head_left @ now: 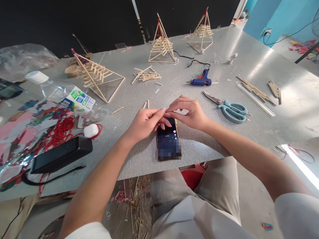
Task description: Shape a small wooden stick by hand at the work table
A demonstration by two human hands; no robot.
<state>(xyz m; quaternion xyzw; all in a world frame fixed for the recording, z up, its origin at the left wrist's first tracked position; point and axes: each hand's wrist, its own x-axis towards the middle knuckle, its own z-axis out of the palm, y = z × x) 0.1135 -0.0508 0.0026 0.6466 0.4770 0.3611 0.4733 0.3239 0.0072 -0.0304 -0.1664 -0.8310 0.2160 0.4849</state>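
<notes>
My left hand [147,122] and my right hand [186,111] meet fingertip to fingertip above the table's front half. Both are closed in a pinch; whatever lies between the fingertips is too small or hidden to name. Under them a smartphone [168,146] with a lit screen lies flat, its upper end partly covered by my fingers. Just beyond my left hand are short wooden sticks [148,104]. To the right of my right hand lie scissors with blue handles [233,111], and farther back a blue hot glue gun [202,79] rests on its side.
Stick pyramids [161,46] stand at the back, another [99,78] at left. A stick pile [147,75] lies mid-table, more sticks [256,89] at right. On the left are a plastic bottle [59,91], red string [62,129], a white earbud case [91,130] and a black device [62,154].
</notes>
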